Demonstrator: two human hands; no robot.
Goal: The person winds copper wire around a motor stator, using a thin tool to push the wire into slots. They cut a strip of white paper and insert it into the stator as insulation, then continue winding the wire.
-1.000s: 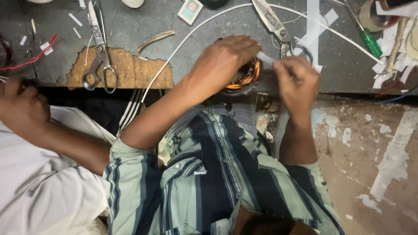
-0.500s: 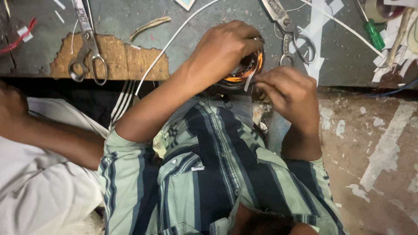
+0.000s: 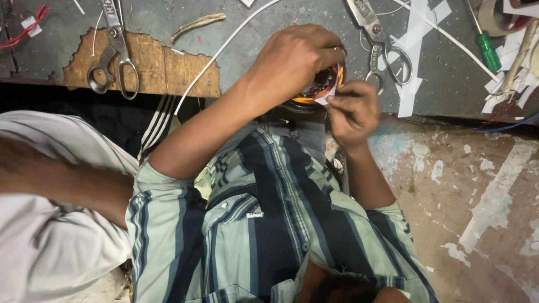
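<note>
Two hands meet at the bench edge. Left hand [image 3: 295, 59], forearm stretched up and across, is cupped knuckles-up over a copper wire coil [image 3: 321, 85], fingers curled round its top. Right hand [image 3: 352, 109], elbow bent, pinches a small white paper strip [image 3: 327, 96] betw. thumb and forefinger, touching the coil's near side. Coil sits at the edge of the grey bench [image 3: 252, 22]. Scissors [image 3: 379, 39] lie just beyond it, a 2nd pair [image 3: 115, 47] well left, green screwdriver [image 3: 486, 47] far right, white cable [image 3: 219, 53] beside the left wrist.

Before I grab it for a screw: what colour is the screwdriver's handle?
Green, seen in the head view: screwdriver at the bench's right end.
</note>
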